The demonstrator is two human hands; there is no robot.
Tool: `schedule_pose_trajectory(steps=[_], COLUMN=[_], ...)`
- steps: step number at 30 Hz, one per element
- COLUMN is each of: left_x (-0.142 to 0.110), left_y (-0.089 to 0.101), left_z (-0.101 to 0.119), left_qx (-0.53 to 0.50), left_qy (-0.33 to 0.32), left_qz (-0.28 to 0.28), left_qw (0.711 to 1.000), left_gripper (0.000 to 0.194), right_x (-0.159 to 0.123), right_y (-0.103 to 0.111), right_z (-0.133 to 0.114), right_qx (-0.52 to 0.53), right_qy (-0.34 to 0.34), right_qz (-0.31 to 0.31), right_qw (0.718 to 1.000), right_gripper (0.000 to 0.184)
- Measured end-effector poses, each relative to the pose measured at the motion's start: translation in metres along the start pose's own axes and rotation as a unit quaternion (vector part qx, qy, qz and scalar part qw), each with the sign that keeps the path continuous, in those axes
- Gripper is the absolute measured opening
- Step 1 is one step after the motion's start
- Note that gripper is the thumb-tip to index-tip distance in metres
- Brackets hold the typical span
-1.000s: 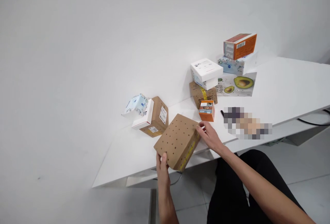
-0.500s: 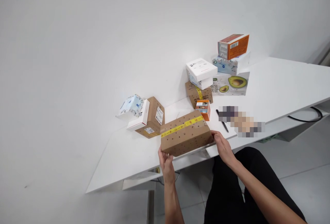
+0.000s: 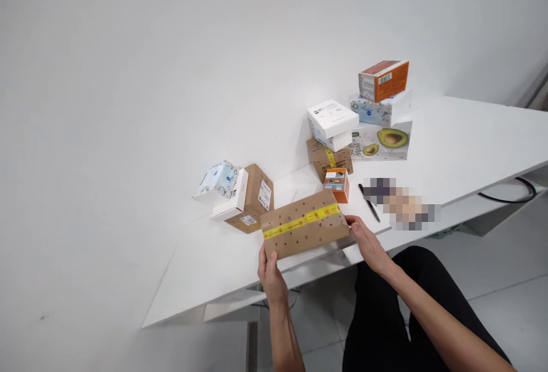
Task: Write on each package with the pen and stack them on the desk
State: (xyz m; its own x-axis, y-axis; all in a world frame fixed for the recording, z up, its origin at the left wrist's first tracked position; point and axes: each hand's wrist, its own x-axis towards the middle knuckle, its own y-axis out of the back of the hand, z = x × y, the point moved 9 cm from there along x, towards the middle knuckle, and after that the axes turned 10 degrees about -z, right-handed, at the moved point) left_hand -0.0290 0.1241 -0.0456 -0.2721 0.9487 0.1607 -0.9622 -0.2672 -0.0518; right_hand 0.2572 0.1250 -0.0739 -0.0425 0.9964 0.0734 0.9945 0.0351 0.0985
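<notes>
Between my two hands is a brown cardboard box (image 3: 305,235) with a strip of yellow tape along its face, tilted toward me above the front edge of the table. My left hand (image 3: 272,278) grips its lower left corner, thumb on the near face. At the right end, my right hand (image 3: 363,241) holds the box's side; some of its fingertips are hidden behind it. Just beyond the box stands a small orange box (image 3: 341,192). A black pen (image 3: 369,203) lies to the right, near my right hand.
On the white table (image 3: 205,269), a brown carton (image 3: 259,201), a white flat box (image 3: 233,201) and a floral tissue pack (image 3: 217,181) stand at left. At the back are a taped carton (image 3: 319,161), a white box (image 3: 333,118), an avocado box (image 3: 391,144) and an orange box (image 3: 391,83).
The taped cardboard box has tipped so its taped face turns more toward me, and it has shifted slightly left and down. Both hands keep hold of it.
</notes>
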Motion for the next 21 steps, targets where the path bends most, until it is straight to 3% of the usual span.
schedule_pose_trajectory(steps=[3, 9, 14, 21], left_x=[-0.006, -0.019, -0.019, -0.015], left_y=[0.01, 0.028, 0.029, 0.033], left_z=[-0.011, -0.049, -0.052, -0.05], left_qx=[-0.045, -0.03, -0.046, 0.016], left_qy=[-0.025, 0.012, -0.002, 0.032], left_qz=[0.002, 0.04, 0.037, 0.05], left_qw=[0.999, 0.999, 0.998, 0.998], left_gripper=[0.042, 0.029, 0.017, 0.043], right_x=[0.002, -0.001, -0.004, -0.002], right_y=[-0.004, -0.006, -0.003, 0.001], right_z=[0.003, 0.019, 0.031, 0.027], right_qx=[0.026, 0.024, 0.024, 0.001], right_qy=[0.012, 0.009, -0.002, 0.014], right_qz=[-0.008, -0.013, -0.01, 0.007], right_qw=[1.0, 1.0, 1.0, 1.0], right_gripper=[0.05, 0.055, 0.057, 0.055])
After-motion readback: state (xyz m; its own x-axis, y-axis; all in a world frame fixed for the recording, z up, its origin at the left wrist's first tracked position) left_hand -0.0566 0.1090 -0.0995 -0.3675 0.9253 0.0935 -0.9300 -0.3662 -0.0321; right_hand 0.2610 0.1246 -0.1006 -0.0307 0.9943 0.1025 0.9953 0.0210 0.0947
